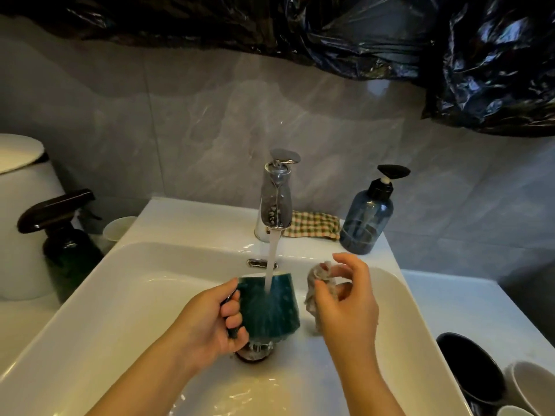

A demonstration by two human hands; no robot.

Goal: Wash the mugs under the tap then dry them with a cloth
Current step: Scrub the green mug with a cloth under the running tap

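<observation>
Left grip [207, 319] clamps mug [285, 298] handle; right grip [345, 304] pinches rag [318, 273]; both inside basin [435, 325] rim

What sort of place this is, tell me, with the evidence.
Probably a bathroom: a white washbasin with a running tap, a pump bottle on its ledge, and seemingly a toilet cistern at left.

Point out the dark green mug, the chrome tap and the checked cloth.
dark green mug [286, 304], head view, side wall.
chrome tap [276, 202], head view, spout body.
checked cloth [315, 225], head view, its middle.
</observation>
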